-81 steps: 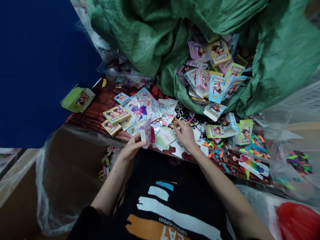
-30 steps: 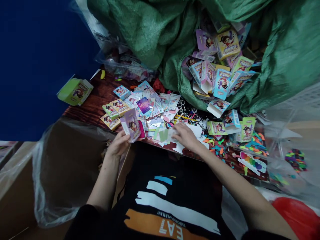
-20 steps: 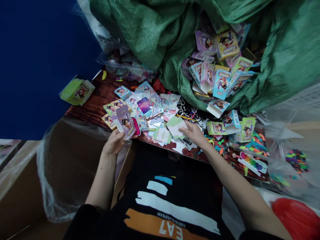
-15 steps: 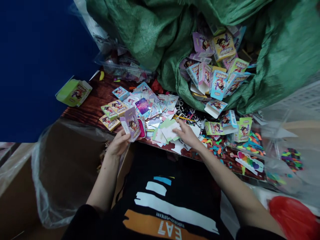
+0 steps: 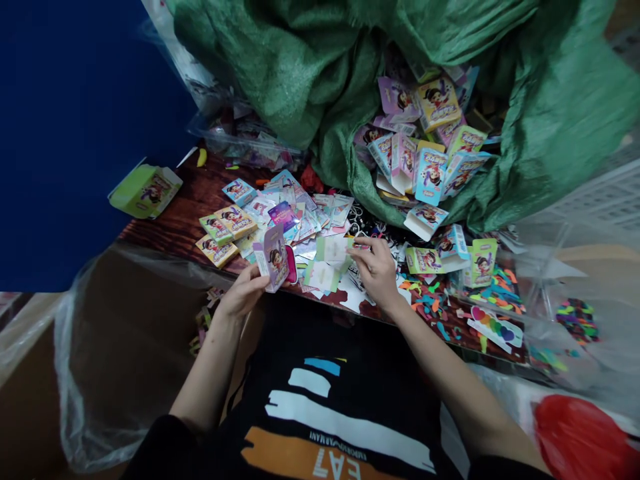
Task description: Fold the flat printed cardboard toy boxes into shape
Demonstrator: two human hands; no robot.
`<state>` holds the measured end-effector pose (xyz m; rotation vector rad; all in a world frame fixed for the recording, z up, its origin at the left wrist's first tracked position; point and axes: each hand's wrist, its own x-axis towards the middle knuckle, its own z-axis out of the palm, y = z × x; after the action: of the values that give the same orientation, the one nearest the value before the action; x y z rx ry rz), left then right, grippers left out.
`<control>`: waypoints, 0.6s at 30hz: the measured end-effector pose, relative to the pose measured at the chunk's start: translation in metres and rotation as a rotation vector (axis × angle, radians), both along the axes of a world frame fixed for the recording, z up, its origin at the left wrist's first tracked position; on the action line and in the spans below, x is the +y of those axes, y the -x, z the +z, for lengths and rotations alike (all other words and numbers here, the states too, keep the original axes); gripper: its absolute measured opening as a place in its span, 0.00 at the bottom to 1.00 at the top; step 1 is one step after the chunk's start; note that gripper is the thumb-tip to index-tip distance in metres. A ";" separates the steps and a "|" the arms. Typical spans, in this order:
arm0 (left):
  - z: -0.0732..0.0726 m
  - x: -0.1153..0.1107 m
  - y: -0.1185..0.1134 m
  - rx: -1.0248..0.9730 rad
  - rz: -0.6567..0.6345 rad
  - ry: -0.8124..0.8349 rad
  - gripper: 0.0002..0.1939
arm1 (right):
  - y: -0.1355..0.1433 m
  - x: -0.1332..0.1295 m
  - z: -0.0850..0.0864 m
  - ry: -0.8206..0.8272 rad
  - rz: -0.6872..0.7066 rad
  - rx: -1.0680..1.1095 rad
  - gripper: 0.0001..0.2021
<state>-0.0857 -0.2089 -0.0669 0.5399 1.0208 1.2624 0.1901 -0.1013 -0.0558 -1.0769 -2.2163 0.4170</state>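
My left hand [image 5: 243,290] grips a purple printed box [image 5: 275,257] by its lower left side, upright at the table's front edge. Just behind that box lies a pink item [image 5: 291,265], partly covered. My right hand [image 5: 375,270] has its fingertips pinched at the right end of a pale green and white card [image 5: 336,251]. Another green and white card [image 5: 322,275] lies just below it. Beyond both hands spreads a loose pile of printed cards [image 5: 305,207]. Small yellow, green and blue boxes [image 5: 240,191] sit to the left of the pile.
A green sack [image 5: 320,127] of small boxes [image 5: 431,175] stands behind the table [image 5: 193,193]. A green box [image 5: 149,193] lies at the far left, colourful small pieces [image 5: 430,297] at the right. A plastic-lined carton [image 5: 125,347] is below left.
My left hand has moved slightly right with the purple box. My right hand has shifted a little, its fingers more bent, and the green and white card has changed position. The view has shifted slightly.
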 end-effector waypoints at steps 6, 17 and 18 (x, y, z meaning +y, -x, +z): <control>0.003 0.008 -0.013 -0.022 -0.062 -0.041 0.27 | -0.011 -0.026 0.009 -0.087 0.070 0.028 0.14; 0.035 0.035 -0.067 0.376 -0.553 -0.248 0.33 | -0.014 0.001 0.011 0.794 0.133 0.211 0.12; 0.039 0.039 -0.071 0.462 -0.590 -0.286 0.34 | -0.013 0.003 0.013 0.870 0.185 0.255 0.12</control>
<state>-0.0144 -0.1703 -0.0275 1.2946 0.9528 0.7645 0.2033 -0.0982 -0.0426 -1.1284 -1.9125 1.6021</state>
